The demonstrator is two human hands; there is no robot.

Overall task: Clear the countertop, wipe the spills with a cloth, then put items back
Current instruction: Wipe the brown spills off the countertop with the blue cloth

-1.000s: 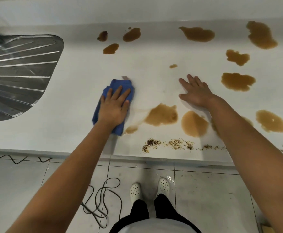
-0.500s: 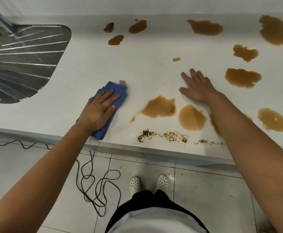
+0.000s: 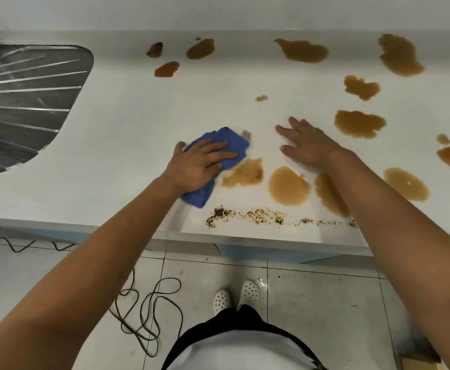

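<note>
A left hand [image 3: 200,164] presses, fingers straight, a crumpled blue cloth [image 3: 225,145] flat on the white worktop [image 3: 127,124], its edge touching a brown liquid spill [image 3: 245,173] at four o'clock. The right hand [image 3: 305,148] rests flat, fingers spread, at the cloth's three o'clock.

Left hand [image 3: 201,164] covers middle of blue cloth [image 3: 232,141]; label [image 3: 247,134] past fingertips unreadable. Drainboard [image 3: 26,102] cut by left edge. Spill [image 3: 328,193] partly under right forearm.
</note>
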